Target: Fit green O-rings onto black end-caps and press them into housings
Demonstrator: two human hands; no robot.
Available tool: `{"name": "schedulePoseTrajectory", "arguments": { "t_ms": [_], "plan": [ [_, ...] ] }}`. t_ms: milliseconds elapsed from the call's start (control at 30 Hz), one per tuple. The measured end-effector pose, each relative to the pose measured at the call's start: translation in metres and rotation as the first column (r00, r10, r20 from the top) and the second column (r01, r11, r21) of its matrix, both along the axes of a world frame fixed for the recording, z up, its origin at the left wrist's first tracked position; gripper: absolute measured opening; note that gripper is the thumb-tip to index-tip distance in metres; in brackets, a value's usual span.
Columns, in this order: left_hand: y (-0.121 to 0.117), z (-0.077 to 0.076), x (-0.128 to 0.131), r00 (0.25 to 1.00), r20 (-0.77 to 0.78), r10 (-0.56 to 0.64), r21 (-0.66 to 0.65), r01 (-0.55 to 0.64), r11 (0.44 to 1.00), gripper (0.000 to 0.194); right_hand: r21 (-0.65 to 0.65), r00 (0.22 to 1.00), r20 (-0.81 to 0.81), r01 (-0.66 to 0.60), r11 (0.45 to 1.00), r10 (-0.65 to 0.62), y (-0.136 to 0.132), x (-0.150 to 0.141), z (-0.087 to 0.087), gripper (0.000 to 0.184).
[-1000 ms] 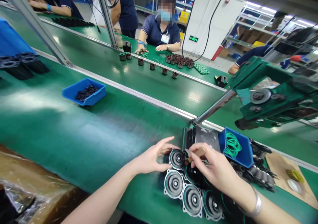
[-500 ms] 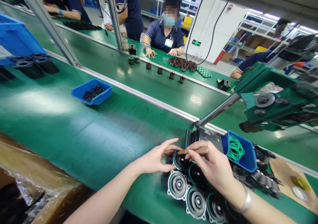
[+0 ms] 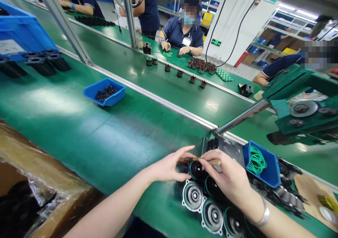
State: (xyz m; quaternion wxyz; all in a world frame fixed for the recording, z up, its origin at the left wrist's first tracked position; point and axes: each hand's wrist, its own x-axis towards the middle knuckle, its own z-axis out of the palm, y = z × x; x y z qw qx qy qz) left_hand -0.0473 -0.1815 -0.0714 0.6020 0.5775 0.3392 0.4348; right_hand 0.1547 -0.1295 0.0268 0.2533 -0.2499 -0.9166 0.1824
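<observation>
My right hand (image 3: 228, 173) pinches a small wooden-handled brush (image 3: 215, 162), its orange tip at the rim of a round black end cover (image 3: 194, 174) with a green ring. My left hand (image 3: 173, 166) curves around that cover's left side, thumb at the near edge and fingers at the far edge. Closer to me are silver-rimmed end covers (image 3: 193, 196), (image 3: 212, 215), and a darker one (image 3: 233, 224) stands beside them. Another black cover (image 3: 211, 186) is partly hidden under my right hand.
A blue bin (image 3: 274, 171) holds green rings (image 3: 256, 160), with dark metal parts (image 3: 286, 199) around it. A green press (image 3: 298, 104) overhangs the right. Another blue bin (image 3: 113, 99) holds small black parts. A cardboard box (image 3: 52, 210) stands lower left; a co-worker (image 3: 182, 32) sits opposite.
The view has shifted, so the bench appears slightly farther right. The brush tip has moved a little along the rim; both hands stay at the same cover. The co-worker's hands have moved.
</observation>
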Motion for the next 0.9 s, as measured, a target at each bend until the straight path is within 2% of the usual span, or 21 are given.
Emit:
{"name": "schedulePoseTrajectory", "arguments": {
  "t_ms": [200,367,500,567,800,900],
  "plan": [
    [0.000,0.000,0.001,1.000,0.017,-0.006,0.009,0.005,1.000,0.092,-0.014,0.999,0.031,-0.017,1.000,0.017,0.002,0.001,-0.004,0.007],
    [0.001,-0.001,0.001,0.998,0.063,-0.007,0.034,0.005,0.999,0.091,-0.022,0.993,0.052,-0.103,0.994,0.104,0.000,-0.002,-0.009,0.003],
    [0.001,-0.001,0.001,0.996,0.085,-0.035,0.047,0.031,0.998,0.090,-0.090,0.976,0.109,-0.178,0.980,0.187,-0.008,-0.001,-0.004,0.001],
    [0.001,0.000,0.001,0.994,0.098,-0.044,0.032,0.041,0.999,0.090,-0.112,0.964,0.150,-0.203,0.973,0.219,-0.013,0.003,0.001,0.006],
    [0.002,0.001,0.002,0.996,0.090,-0.021,0.035,0.018,0.999,0.088,0.040,0.906,0.310,-0.315,0.948,0.288,-0.022,0.034,0.020,0.019],
    [0.002,0.003,0.003,0.998,0.067,-0.016,0.034,0.014,0.999,0.088,0.128,0.867,0.388,-0.386,0.913,0.313,-0.018,0.045,0.027,0.025]
  ]
}}
